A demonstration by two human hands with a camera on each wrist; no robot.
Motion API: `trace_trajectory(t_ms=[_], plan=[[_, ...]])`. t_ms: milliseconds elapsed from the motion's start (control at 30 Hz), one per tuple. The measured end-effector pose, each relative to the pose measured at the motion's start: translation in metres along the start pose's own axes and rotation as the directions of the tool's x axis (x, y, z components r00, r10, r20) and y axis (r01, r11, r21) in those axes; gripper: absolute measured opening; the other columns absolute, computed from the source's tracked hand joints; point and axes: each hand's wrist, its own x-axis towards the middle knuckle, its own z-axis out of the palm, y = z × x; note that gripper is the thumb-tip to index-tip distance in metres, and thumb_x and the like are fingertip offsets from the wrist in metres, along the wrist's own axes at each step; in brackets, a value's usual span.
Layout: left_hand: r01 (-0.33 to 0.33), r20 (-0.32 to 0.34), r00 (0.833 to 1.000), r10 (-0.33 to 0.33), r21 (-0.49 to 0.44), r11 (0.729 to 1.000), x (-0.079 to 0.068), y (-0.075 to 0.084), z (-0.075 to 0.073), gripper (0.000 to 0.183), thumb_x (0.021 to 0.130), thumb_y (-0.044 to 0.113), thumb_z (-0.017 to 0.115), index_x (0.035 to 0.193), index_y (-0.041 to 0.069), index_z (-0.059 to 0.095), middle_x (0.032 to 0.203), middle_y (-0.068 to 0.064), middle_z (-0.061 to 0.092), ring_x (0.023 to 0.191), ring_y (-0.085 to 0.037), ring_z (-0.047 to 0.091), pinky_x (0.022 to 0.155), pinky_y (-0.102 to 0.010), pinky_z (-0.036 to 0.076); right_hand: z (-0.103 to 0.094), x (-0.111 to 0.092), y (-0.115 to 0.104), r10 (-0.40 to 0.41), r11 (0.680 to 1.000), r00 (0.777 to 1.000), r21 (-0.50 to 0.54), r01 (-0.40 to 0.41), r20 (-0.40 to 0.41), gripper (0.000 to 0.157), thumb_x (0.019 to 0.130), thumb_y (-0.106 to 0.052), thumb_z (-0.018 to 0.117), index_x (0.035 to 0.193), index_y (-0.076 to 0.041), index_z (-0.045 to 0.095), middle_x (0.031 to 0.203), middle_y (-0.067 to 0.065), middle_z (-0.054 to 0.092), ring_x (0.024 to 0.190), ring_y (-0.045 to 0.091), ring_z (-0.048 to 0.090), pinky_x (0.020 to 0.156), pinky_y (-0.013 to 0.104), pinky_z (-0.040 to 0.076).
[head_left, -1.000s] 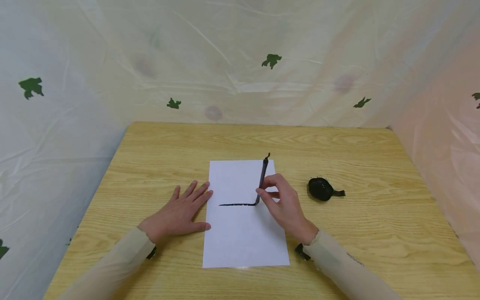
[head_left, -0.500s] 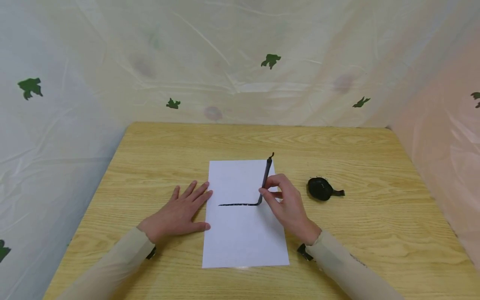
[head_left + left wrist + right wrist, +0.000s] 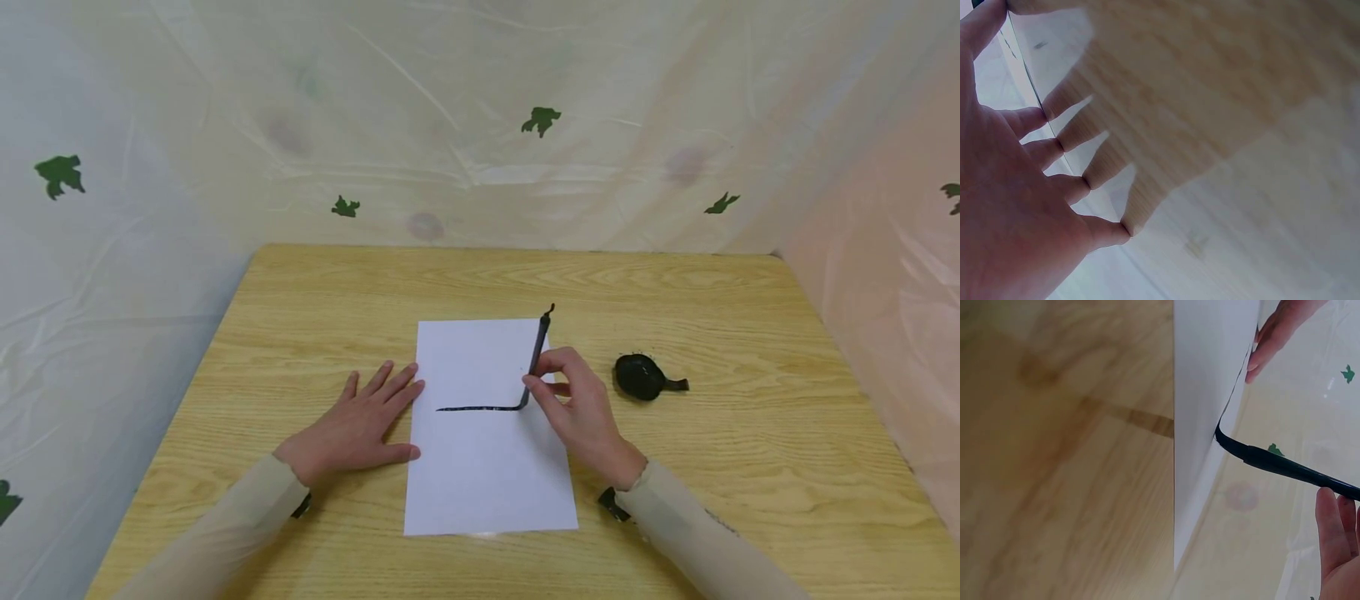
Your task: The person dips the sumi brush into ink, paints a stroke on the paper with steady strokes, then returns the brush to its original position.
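Observation:
A white sheet of paper (image 3: 480, 475) lies on the wooden table, with a black ink line (image 3: 476, 409) running sideways across its middle. My right hand (image 3: 581, 412) pinches a dark ink brush (image 3: 538, 346) between thumb and fingers, its handle tilted slightly to the right. In the right wrist view the bristles of the brush (image 3: 1232, 445) are bent against the paper (image 3: 1200, 425) at the end of the line. My left hand (image 3: 360, 429) lies flat with fingers spread, its fingertips touching the left edge of the sheet. The left wrist view shows this hand (image 3: 1029, 194) with its fingertips on the surface.
To the right of the paper stands a small black ink dish (image 3: 640, 377) with a short handle, small dark specks beside its rim. The wooden table (image 3: 322, 308) reaches back to a pale hanging sheet (image 3: 465, 100) with green shapes, which also encloses both sides.
My right hand has moved slightly to the right with the brush, and the black line has grown longer that way. The left hand stays in place.

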Motion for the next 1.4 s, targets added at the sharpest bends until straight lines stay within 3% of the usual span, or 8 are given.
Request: trace_trajectory(t_ms=[1400], plan=[[-0.014,0.000,1.000,0.014,0.006,1.000,-0.001,0.000,-0.001,0.088,0.088,0.068,0.051,0.154,0.015,0.028,0.161,-0.006,0.012,0.146,-0.036,0.007,0.105,-0.070,0.012,-0.013,-0.007,0.003,0.060,0.998,0.998,-0.017,-0.061,-0.029,0.022,0.087,0.001,0.070,0.104,-0.006,0.058,0.098,0.001,0.059,0.090,0.014,0.062,0.073,0.030,0.056]])
